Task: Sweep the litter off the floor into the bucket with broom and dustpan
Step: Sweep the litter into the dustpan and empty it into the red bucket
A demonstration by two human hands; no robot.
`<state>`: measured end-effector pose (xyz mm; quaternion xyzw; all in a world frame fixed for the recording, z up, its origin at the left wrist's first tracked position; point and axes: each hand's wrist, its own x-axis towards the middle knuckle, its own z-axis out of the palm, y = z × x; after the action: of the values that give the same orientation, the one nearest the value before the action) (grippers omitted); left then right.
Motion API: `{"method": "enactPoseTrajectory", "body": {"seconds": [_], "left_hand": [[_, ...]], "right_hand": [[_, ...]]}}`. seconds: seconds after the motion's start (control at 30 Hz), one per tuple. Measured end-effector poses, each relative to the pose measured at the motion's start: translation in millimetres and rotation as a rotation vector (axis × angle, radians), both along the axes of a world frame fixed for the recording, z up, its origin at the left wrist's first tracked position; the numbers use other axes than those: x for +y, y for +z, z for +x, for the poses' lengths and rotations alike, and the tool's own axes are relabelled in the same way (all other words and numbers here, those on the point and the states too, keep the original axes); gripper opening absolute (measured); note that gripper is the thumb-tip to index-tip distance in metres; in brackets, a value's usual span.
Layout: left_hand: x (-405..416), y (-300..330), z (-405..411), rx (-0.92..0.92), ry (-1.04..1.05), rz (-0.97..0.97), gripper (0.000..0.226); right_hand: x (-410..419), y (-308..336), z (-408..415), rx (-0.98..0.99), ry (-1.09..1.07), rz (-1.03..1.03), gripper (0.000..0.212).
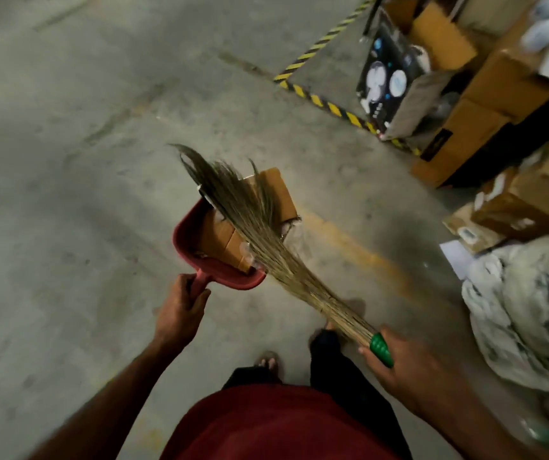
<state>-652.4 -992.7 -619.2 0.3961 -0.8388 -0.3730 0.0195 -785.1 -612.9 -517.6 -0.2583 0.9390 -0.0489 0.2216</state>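
Bare concrete floor lies open to your left and ahead. Your left hand grips the handle of the red dustpan, held above the floor. Flattened cardboard sits in the pan and overhangs its front lip. The broom bristles lie across that cardboard. Your right hand is wrapped round the broom's green grip. Striped floor tape, cartons and a crumpled sack crowd your right edge.
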Motion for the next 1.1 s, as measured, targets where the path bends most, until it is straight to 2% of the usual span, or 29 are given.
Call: {"method": "enactPoseTrajectory", "body": {"seconds": [0.13, 0.33, 0.43, 0.5, 0.6, 0.67, 0.73, 0.83, 0.9, 0.97, 1.03, 1.1], "left_hand": [[32, 20, -2, 0.049, -0.158, 0.047, 0.023], [112, 38, -29, 0.074, -0.418, 0.07, 0.021], [169, 49, -43, 0.1, -0.539, 0.048, 0.02], [213, 56, -50, 0.099, -0.621, 0.058, 0.02], [287, 60, -52, 0.109, -0.741, 0.085, 0.021], [341, 62, -48, 0.124, -0.819, 0.09, 0.022], [400, 64, -42, 0.139, -0.897, 0.096, 0.022], [487, 66, -31, 0.15, -1.018, 0.118, 0.02], [542, 64, -24, 0.159, -1.094, 0.132, 0.02], [595, 62, -18, 0.151, -1.168, 0.133, 0.02], [643, 61, -11, 0.13, -1.24, 0.145, 0.021], [684, 60, -5, 0.085, -1.296, 0.159, 0.022]], "right_hand": [[41, 35, 65, 0.0, -0.208, 0.019, 0.039], [115, 63, 146, -0.036, -0.559, -0.026, 0.048], [156, 69, 186, 0.056, -0.635, 0.02, 0.068], [186, 86, 205, 0.089, -0.708, 0.032, 0.098], [241, 94, 246, -0.062, -0.863, 0.155, 0.149], [282, 98, 275, -0.146, -0.931, 0.245, 0.159], [319, 110, 304, -0.169, -1.009, 0.261, 0.151], [407, 63, 365, -0.021, -1.226, 0.218, 0.111], [439, 50, 399, -0.17, -1.323, 0.197, 0.117], [465, 58, 420, -0.137, -1.333, 0.135, 0.106], [478, 86, 424, -0.158, -1.313, 0.183, 0.09], [498, 95, 434, -0.06, -1.286, 0.243, 0.077]]}}
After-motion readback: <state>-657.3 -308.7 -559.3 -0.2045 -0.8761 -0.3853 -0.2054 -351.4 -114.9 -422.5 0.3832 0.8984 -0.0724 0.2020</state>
